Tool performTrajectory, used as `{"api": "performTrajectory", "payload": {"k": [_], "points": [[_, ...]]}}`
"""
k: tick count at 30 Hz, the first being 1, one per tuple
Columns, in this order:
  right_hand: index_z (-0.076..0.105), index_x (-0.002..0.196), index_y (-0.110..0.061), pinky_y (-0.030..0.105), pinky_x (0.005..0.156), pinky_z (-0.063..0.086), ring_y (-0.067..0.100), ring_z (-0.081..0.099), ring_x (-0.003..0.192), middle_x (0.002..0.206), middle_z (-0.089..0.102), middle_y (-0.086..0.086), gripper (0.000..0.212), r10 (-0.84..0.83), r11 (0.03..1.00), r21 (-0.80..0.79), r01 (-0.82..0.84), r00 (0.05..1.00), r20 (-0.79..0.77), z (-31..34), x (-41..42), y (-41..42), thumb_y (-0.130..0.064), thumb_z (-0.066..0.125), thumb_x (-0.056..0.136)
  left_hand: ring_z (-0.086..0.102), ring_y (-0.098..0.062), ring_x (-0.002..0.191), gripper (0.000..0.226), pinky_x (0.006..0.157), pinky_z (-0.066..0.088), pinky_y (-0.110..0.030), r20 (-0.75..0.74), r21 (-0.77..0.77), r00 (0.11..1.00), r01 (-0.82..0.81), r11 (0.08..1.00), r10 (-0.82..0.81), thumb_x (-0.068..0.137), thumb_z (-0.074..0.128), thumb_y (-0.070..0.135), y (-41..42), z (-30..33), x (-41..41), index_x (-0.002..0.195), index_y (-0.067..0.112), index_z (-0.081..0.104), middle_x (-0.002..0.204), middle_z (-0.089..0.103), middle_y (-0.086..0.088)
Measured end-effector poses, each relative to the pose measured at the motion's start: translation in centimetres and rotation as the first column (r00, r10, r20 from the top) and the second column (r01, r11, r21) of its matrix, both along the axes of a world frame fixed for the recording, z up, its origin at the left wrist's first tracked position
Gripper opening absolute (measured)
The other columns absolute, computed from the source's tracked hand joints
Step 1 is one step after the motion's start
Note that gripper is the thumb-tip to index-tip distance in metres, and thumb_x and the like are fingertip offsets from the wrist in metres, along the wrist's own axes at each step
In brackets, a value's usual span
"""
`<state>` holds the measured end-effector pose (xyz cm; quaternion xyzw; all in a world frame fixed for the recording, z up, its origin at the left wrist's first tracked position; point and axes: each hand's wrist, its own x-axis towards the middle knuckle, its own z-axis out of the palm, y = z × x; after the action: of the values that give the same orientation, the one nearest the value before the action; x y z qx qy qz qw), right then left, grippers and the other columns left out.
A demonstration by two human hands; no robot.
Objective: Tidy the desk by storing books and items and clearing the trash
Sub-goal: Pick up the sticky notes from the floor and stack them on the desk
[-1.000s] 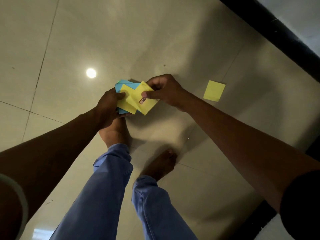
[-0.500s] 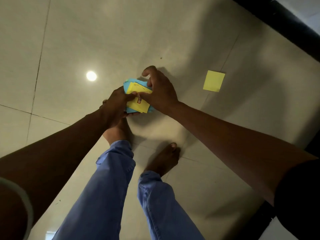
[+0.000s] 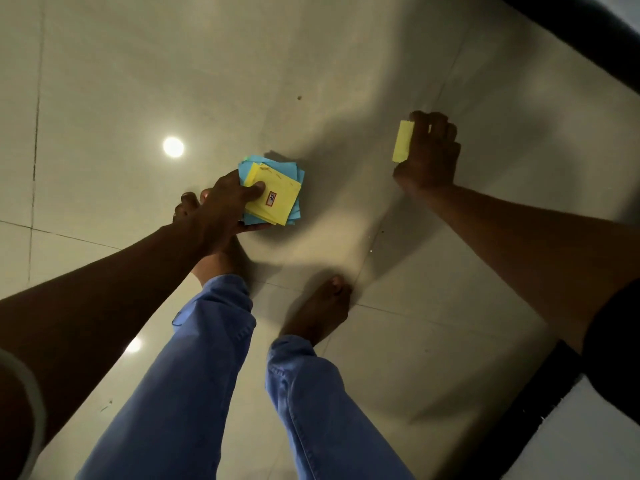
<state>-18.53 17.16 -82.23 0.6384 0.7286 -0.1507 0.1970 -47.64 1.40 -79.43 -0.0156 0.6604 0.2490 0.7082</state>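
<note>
My left hand [image 3: 225, 209] grips a stack of yellow and blue paper notes [image 3: 277, 195] above the tiled floor, thumb pressed on the top yellow sheet with a small red mark. Out to the right, my right hand [image 3: 429, 154] is down at the floor with its fingers closed on a single yellow note [image 3: 402, 141], which is tilted up on edge. Most of that note is hidden behind the fingers.
Glossy beige floor tiles [image 3: 138, 81] reflect a ceiling light [image 3: 173, 147]. My bare feet and blue trouser legs [image 3: 194, 368] stand below the hands. A dark skirting strip [image 3: 595, 39] runs along the upper right; another dark edge [image 3: 540, 403] lies at lower right.
My right hand left the stack and reached right to the lone yellow note on the floor, lifting its edge. The left hand now holds the squared-up stack alone.
</note>
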Motion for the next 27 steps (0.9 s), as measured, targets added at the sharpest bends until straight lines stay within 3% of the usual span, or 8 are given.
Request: {"api": "performTrajectory", "payload": {"k": [7, 12, 15, 18, 20, 22, 25, 27], "points": [[0.041, 0.138, -0.013, 0.048, 0.092, 0.042, 0.042, 0.045, 0.124, 0.133, 0.047, 0.019, 0.086, 0.097, 0.994, -0.067, -0.09, 0.989, 0.11, -1.0, 1.9, 2.3, -0.015, 0.084, 0.064, 0.066, -0.027, 0.114, 0.038, 0.084, 0.061, -0.046, -0.016, -0.008, 1.0, -0.01, 1.0, 0.01, 0.104, 0.056, 0.02, 0.6, -0.2, 1.2, 0.141, 0.015, 0.05, 0.125, 0.067, -0.007], [0.05, 0.133, -0.013, 0.05, 0.1, 0.038, 0.044, 0.042, 0.129, 0.135, 0.046, 0.022, 0.073, 0.085, 0.986, -0.151, -0.065, 0.988, 0.126, -1.0, 3.1, 3.3, -0.038, 0.084, 0.073, 0.067, -0.027, 0.113, 0.033, 0.084, 0.061, -0.047, -0.002, -0.016, 1.0, -0.028, 0.999, 0.028, 0.103, 0.058, 0.02, 0.4, -0.3, 1.8, 0.136, 0.019, 0.053, 0.122, 0.068, -0.005], [0.056, 0.134, -0.014, 0.048, 0.1, 0.041, 0.043, 0.045, 0.129, 0.135, 0.05, 0.021, 0.061, -0.052, 0.971, -0.231, 0.064, 0.997, 0.059, -0.2, 3.4, 2.9, -0.045, 0.071, 0.085, 0.067, -0.027, 0.113, 0.029, 0.079, 0.062, -0.044, 0.017, -0.015, 0.999, -0.047, 0.999, 0.048, 0.103, 0.058, 0.021, 0.4, 0.3, 2.1, 0.131, 0.023, 0.055, 0.121, 0.068, -0.003], [0.071, 0.116, -0.011, 0.04, 0.09, 0.052, 0.036, 0.063, 0.113, 0.118, 0.069, 0.016, 0.054, -0.277, 0.931, -0.275, 0.242, 0.956, -0.099, 1.2, 2.9, 1.9, -0.048, 0.062, 0.078, 0.066, -0.027, 0.115, 0.035, 0.078, 0.063, -0.042, 0.033, -0.007, 0.998, -0.05, 0.999, 0.051, 0.103, 0.057, 0.021, 0.7, 1.3, 2.0, 0.139, 0.02, 0.052, 0.127, 0.066, -0.006], [0.076, 0.108, -0.008, 0.037, 0.082, 0.057, 0.03, 0.07, 0.099, 0.106, 0.075, 0.014, 0.033, -0.509, 0.835, -0.341, 0.432, 0.842, -0.18, 2.4, 2.1, 1.1, -0.028, 0.074, 0.081, 0.065, -0.028, 0.116, 0.04, 0.076, 0.064, -0.041, 0.042, 0.004, 0.997, -0.066, 0.998, 0.065, 0.103, 0.057, 0.02, 1.1, 2.3, 1.8, 0.142, 0.018, 0.05, 0.131, 0.064, -0.009], [0.077, 0.106, -0.009, 0.029, 0.068, 0.056, 0.024, 0.071, 0.086, 0.096, 0.075, 0.009, 0.028, -0.761, 0.635, -0.488, 0.599, 0.596, -0.257, 4.2, 0.6, 0.3, -0.014, 0.081, 0.079, 0.066, -0.027, 0.114, 0.041, 0.076, 0.064, -0.041, 0.049, 0.015, 0.994, -0.098, 0.995, 0.097, 0.103, 0.058, 0.02, 1.7, 3.4, 1.4, 0.143, 0.018, 0.05, 0.128, 0.065, -0.008], [0.07, 0.089, -0.014, 0.02, 0.049, 0.038, 0.013, 0.057, 0.053, 0.067, 0.065, 0.001, 0.017, -0.908, 0.419, -0.631, 0.653, 0.294, -0.298, 8.0, -2.7, -1.2, -0.005, 0.081, 0.079, 0.067, -0.027, 0.11, 0.042, 0.078, 0.063, -0.043, 0.029, 0.033, 0.988, -0.153, 0.988, 0.152, 0.101, 0.06, 0.02, 2.3, 5.7, 0.2, 0.142, 0.019, 0.052, 0.122, 0.068, -0.006], [0.06, 0.089, -0.019, 0.019, 0.044, 0.033, 0.011, 0.048, 0.046, 0.064, 0.06, 0.0, 0.029, -0.936, 0.336, -0.672, 0.66, 0.155, -0.316, 10.8, -5.3, -2.0, -0.001, 0.08, 0.079, 0.066, -0.032, 0.115, 0.044, 0.077, 0.061, -0.045, 0.014, 0.02, 0.976, -0.219, 0.976, 0.219, 0.098, 0.063, 0.02, 2.7, 7.4, -0.6, 0.142, 0.02, 0.053, 0.13, 0.066, -0.011]]}}
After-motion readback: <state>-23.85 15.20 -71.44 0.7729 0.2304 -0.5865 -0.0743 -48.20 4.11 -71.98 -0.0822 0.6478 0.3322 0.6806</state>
